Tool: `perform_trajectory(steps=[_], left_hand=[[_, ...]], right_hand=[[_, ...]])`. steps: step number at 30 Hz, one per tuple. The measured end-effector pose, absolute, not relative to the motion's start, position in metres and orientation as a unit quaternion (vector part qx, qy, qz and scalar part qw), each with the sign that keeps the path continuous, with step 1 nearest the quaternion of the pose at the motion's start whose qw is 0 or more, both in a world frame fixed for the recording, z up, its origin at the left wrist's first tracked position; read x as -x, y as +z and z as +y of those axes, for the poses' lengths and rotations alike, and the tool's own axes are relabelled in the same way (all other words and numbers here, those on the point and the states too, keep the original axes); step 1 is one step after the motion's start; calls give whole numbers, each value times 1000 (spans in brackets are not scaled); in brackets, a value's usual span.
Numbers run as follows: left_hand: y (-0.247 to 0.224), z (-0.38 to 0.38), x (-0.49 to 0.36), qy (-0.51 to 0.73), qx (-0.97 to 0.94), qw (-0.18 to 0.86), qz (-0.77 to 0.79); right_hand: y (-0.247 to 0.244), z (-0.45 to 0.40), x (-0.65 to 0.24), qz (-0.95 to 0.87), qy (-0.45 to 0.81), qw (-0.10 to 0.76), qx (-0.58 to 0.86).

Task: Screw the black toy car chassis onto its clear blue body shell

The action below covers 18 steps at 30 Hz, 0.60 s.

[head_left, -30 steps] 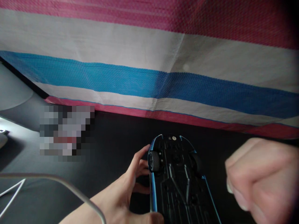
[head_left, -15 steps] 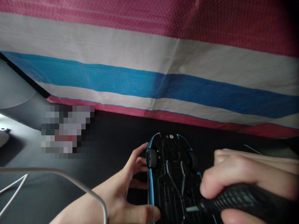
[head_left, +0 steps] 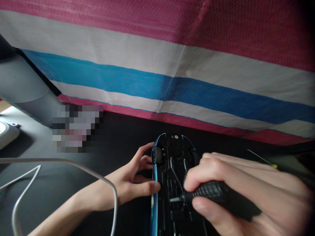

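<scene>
A toy car with a black underside and blue body edges lies wheels-up on the dark table. My left hand is closed on its left side, thumb on the edge and fingers beside the front wheel. In my right hand is a screwdriver with a black ribbed handle, pinched between thumb and fingers. Its short metal tip points left over the middle of the underside; whether it touches cannot be told. The right hand covers part of the car's right side.
A white cable loops across the left, in front of my forearm. A grey stand and a pixelated object sit behind it. A white rounded device lies far left. At right is a thin rod with a yellow-green end. A striped sheet hangs behind.
The right hand and screwdriver have moved left across the car's underside. The left thumb has shifted further up the car's edge. The view has shifted slightly.
</scene>
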<state>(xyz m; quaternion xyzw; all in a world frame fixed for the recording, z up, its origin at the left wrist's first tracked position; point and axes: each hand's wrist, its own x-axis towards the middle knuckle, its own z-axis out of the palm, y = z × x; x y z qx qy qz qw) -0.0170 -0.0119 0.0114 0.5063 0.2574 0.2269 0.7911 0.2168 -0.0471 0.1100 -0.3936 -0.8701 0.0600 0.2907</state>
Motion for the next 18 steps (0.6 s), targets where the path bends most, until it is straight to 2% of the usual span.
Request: perform_trajectory(steps=[3, 9, 18], left_hand=[[7, -12, 16, 241, -506, 788, 257], [6, -12, 17, 239, -513, 784, 255], [13, -11, 17, 228, -522, 782, 253]], right_hand=[[106, -51, -210, -866, 122, 307, 377], [105, -50, -204, -860, 153, 295, 387], [106, -52, -204, -865, 137, 277, 396]])
